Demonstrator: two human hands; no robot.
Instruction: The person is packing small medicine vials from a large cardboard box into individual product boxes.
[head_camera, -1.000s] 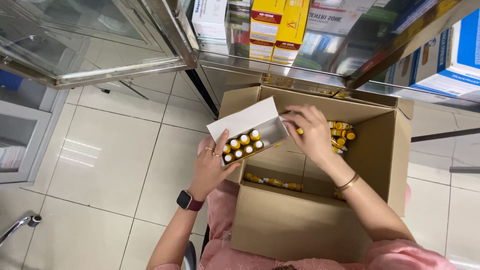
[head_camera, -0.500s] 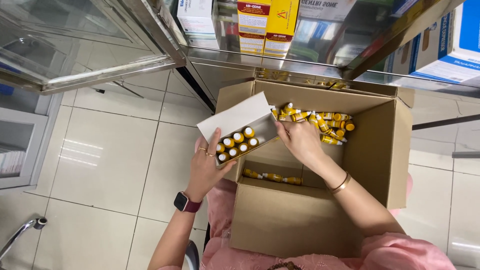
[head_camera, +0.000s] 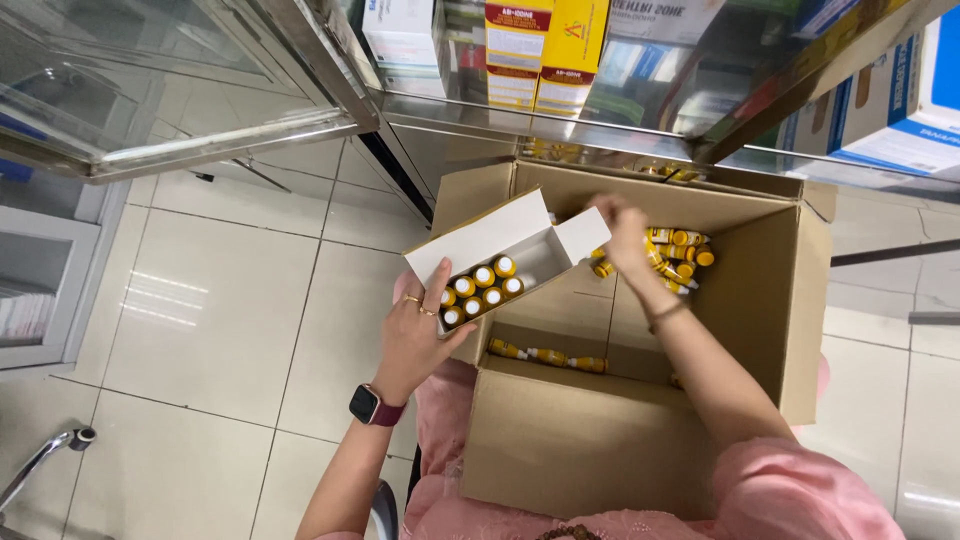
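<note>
The left hand (head_camera: 412, 335) grips the white carton (head_camera: 500, 262), about half filled with yellow-capped bottles (head_camera: 480, 290); the right hand (head_camera: 622, 232) pinches among loose bottles (head_camera: 678, 255) beside it; many remain.

Small box (head_camera: 497, 232): white inside and out. Vials (head_camera: 478, 290) in it: amber-brown with yellow caps, white cap centres. Loose vials (head_camera: 676, 252) in carton: same yellow and brown. Carton (head_camera: 590, 450): plain brown cardboard. Left hand (head_camera: 412, 335): gold rings; watch (head_camera: 366, 405) black face, maroon strap. Sleeve (head_camera: 800, 495): pink. Floor (head_camera: 215, 300): glossy cream tiles, grey grout. Shelf packs (head_camera: 545, 45): yellow with red.
</note>
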